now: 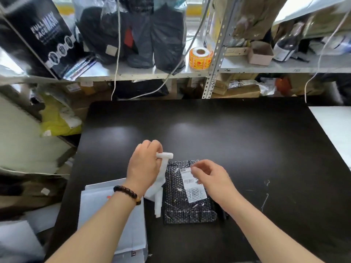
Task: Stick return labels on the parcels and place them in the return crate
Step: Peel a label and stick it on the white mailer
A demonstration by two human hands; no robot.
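Parcel (pixel 182 209) lies flat on the black table (pixel 228 133) at 6 o'clock, long axis running 12–6, top tilted slightly twd 1. It's rectangular, wrapped in black bubble wrap, bumpy w/ pale scuffs. The white label (pixel 193 186), w/ barcode, sits on its upper right part, long axis same way.

R hand (pixel 210 179): fingers curled, tips pinching label's top edge. L hand (pixel 144 164) at parcel's 10: fingers clamped on a white backing strip (pixel 161 179), glossy, hanging down along parcel's L edge.

White mailers (pixel 106 209) at 8. Orange sticker roll (pixel 200 57) on shelf (pixel 266 67) at 12.

Flat black parcel (pixel 176 205), white label (pixel 195 192) apparently atop.
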